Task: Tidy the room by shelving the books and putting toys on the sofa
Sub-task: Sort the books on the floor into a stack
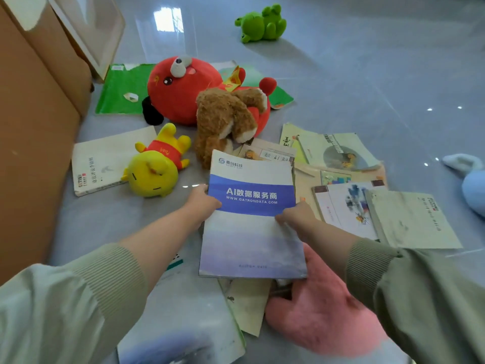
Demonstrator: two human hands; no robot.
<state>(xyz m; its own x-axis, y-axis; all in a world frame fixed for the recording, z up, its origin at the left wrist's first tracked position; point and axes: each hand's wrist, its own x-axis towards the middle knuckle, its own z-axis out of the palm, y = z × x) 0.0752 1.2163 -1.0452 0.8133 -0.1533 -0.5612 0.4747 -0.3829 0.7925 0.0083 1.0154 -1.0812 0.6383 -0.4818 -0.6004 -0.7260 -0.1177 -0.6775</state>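
Note:
A blue-and-white booklet (252, 219) is lifted off the floor at the centre. My left hand (203, 203) grips its left edge and my right hand (298, 218) grips its right edge. More books lie scattered on the grey floor: a white one (102, 161) at the left, a green one (120, 88) behind, several (367, 195) at the right, and others (183, 319) below the booklet. Plush toys lie among them: a yellow bear (157, 164), a brown one (225, 119), a red one (178, 88), a green frog (262, 24) and a pink one (322, 311).
A tall cardboard box (34, 114) stands along the left side. A pale blue plush toy (472, 185) lies at the right edge. The shiny grey tiled floor (367, 74) stretches open toward the back right.

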